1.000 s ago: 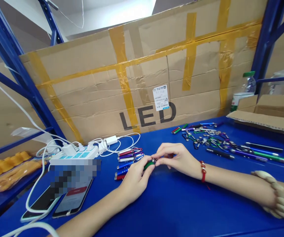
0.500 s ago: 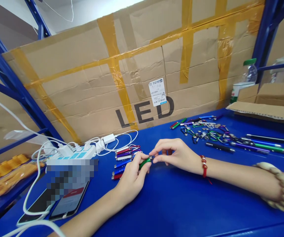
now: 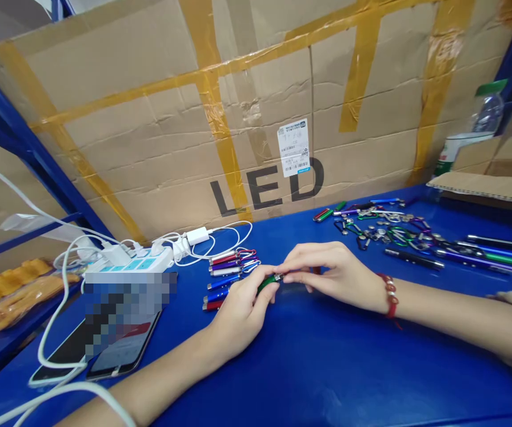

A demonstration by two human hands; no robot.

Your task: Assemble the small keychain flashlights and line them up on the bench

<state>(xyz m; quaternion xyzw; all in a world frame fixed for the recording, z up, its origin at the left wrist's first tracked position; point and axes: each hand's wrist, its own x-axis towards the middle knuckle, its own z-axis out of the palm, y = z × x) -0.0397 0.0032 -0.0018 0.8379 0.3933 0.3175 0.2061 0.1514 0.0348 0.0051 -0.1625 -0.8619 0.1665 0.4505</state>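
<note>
My left hand [image 3: 243, 311] is closed around a small green flashlight [image 3: 268, 283], its end sticking out toward the right. My right hand [image 3: 332, 273] pinches at that end with thumb and fingertips; what sits between the fingertips is too small to make out. A red bead bracelet [image 3: 389, 293] is on the right wrist. Both hands rest low over the blue table [image 3: 327, 367]. Just left of them lies a row of finished small flashlights [image 3: 227, 277] in red, purple, silver and blue, some with clips.
A scatter of carabiner clips, small parts and pens [image 3: 407, 236] lies at the right rear. A power strip [image 3: 127, 265] with white chargers and cables, two phones [image 3: 105, 353], a taped cardboard wall marked LED [image 3: 265, 190], a cardboard box [image 3: 491, 178] and a bottle [image 3: 473, 127] surround the work spot.
The view has dropped and shifted slightly. Both hands stay together on the green flashlight, the right fingers still working at its end.
</note>
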